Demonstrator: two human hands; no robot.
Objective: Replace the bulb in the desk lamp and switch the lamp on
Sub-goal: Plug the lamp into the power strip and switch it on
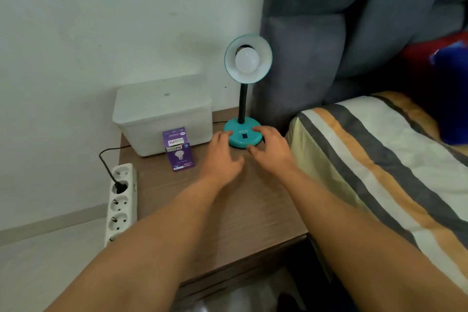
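A teal desk lamp stands at the back of the wooden bedside table (228, 210). Its round base (240, 134) carries a black rocker switch (244, 136). A black neck rises to the teal shade (249, 58), which faces me with an unlit white bulb (247, 60) screwed in. My left hand (222, 157) touches the left edge of the base, fingers spread. My right hand (272, 149) rests against the base's right front edge, fingers apart. Neither hand holds anything. A purple bulb box (178, 148) stands upright left of my left hand.
A white lidded plastic box (162, 114) sits at the table's back left. A white power strip (120, 200) with a black plug in it hangs beside the table's left edge. A grey padded headboard (329, 45) and a bed with striped bedding (379, 159) lie to the right.
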